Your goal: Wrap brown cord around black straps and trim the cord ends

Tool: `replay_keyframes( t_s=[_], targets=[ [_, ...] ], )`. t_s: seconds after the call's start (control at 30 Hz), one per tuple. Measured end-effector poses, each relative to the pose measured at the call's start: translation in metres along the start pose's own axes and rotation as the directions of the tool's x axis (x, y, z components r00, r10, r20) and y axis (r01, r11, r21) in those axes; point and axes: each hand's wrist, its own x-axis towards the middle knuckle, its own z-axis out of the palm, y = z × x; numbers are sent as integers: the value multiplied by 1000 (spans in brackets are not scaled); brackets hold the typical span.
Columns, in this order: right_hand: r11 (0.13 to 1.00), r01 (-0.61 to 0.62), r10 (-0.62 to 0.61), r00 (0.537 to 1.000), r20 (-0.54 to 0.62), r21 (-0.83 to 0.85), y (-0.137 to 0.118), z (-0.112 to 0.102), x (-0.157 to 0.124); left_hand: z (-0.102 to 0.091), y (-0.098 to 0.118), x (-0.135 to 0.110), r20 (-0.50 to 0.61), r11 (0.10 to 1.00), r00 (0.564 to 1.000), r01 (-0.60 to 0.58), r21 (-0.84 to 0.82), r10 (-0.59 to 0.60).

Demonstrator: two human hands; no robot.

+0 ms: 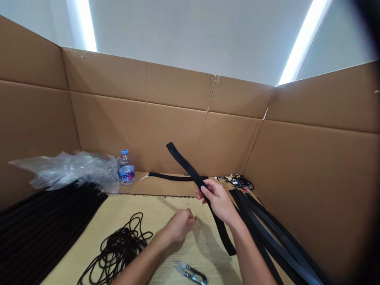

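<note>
A flat black strip point(185, 164) is raised at a slant above the table, its far end pointing up and left. My right hand point(218, 198) is closed round its middle, thumb on top. Lower and to the left, my left hand point(179, 225) is curled with the fingertips pressed together; whatever it may pinch is too small to make out. A tangled bundle of thin dark cord point(118, 249) lies beside my left forearm. Thread snips point(191, 273) rest on the table between my forearms, close to the near edge of the view.
Many black strips point(53, 221) lie side by side at left, and more long strips point(267, 233) at right. Clear plastic bags point(77, 170) and a water bottle point(126, 170) stand at the back left. Cardboard walls point(166, 130) surround the wooden table point(160, 206). Small scraps point(237, 181) sit back right.
</note>
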Motion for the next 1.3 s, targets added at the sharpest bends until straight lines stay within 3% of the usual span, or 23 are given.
replay_keyframes(
  t_s=[0.17,0.3,0.47,0.63,0.77,0.9,1.07,1.3],
  targets=[
    [999,-40,40,996,85,-6,11,1,-1,-35,25,8,-204,947,974,-155,-282,99],
    [994,-40,51,993,104,-103,15,-1,-3,-52,38,-5,-315,922,942,-224,-317,120],
    [979,2,21,994,111,-202,8,-2,-4,-61,39,-20,-399,960,877,-276,39,268],
    [969,47,8,976,219,-244,0,4,-6,-67,36,-21,-376,812,728,-442,380,573],
    [971,51,20,956,293,-233,-2,10,-9,-72,33,-21,-386,732,635,-473,490,669],
    [970,58,22,946,323,-237,-6,13,-10,-77,33,-22,-291,652,623,-489,579,726],
    [972,33,32,962,271,-231,-8,18,-10,-81,36,-24,-205,575,620,-484,660,757],
    [981,15,37,963,266,-193,-8,19,-10,-80,38,-26,-286,632,602,-501,591,745]
  ],
)
